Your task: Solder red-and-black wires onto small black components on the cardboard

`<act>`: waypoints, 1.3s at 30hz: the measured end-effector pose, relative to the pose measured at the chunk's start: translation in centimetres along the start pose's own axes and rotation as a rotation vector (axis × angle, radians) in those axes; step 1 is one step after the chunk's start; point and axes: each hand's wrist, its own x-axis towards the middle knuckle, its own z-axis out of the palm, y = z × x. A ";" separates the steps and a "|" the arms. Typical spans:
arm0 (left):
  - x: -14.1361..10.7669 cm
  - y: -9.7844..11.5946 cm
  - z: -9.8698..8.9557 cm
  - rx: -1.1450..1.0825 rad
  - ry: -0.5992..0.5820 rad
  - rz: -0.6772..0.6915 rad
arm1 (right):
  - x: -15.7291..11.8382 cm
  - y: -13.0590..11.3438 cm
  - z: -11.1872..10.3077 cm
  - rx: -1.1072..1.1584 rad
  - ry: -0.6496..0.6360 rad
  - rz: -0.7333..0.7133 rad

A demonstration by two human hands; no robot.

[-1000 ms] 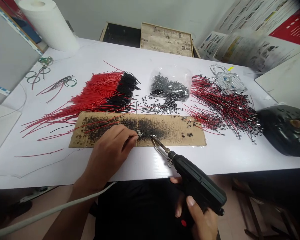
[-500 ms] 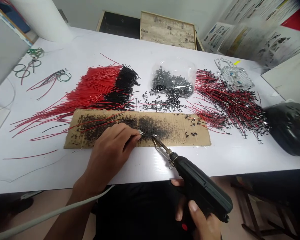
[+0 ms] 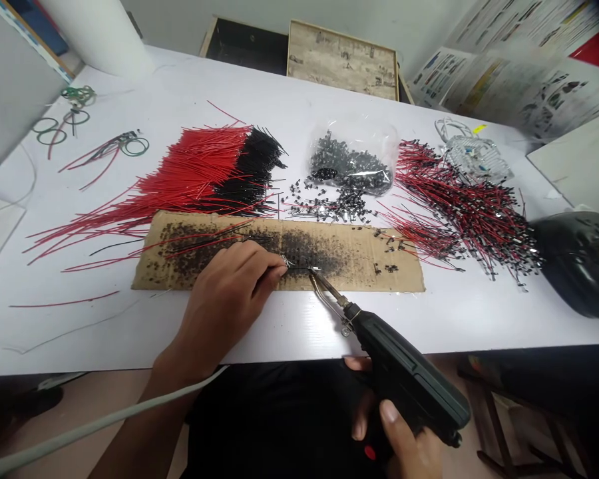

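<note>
Over the scorched cardboard strip [image 3: 359, 266], my left hand [image 3: 234, 293] pinches a small silvery piece [image 3: 285, 261] between thumb and fingertips; its exact shape is hard to make out. My right hand [image 3: 404, 439] grips a black soldering gun [image 3: 412, 372] by its handle, below the table's front edge. The gun's metal tip touches or nearly touches a tiny shiny part [image 3: 316, 268] on the cardboard, just right of my left fingertips. Dark burn marks and specks surround that spot. Several red and black wires [image 3: 204, 243] lie across the strip's left part.
Behind the cardboard lie a pile of red and black wires [image 3: 199, 163], a clear bag of small black parts [image 3: 352, 159] and loose parts. Wires with parts attached [image 3: 469, 206] are heaped at right, beside a shiny black object [image 3: 579, 259]. A pale cable crosses my left forearm.
The whole view has shifted slightly, so the table's contents appear a little further right. Both hands keep their grips, and the gun's tip stays at the same small part.
</note>
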 end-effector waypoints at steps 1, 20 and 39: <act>0.0 0.0 0.0 -0.001 0.001 0.003 | 0.0 0.1 0.0 -0.017 0.000 -0.001; 0.4 0.1 0.0 -0.001 -0.012 -0.006 | 0.0 0.0 -0.1 0.112 0.064 -0.013; 0.8 0.3 0.1 0.035 -0.035 0.033 | 1.8 1.2 -3.2 -0.001 -0.135 -0.090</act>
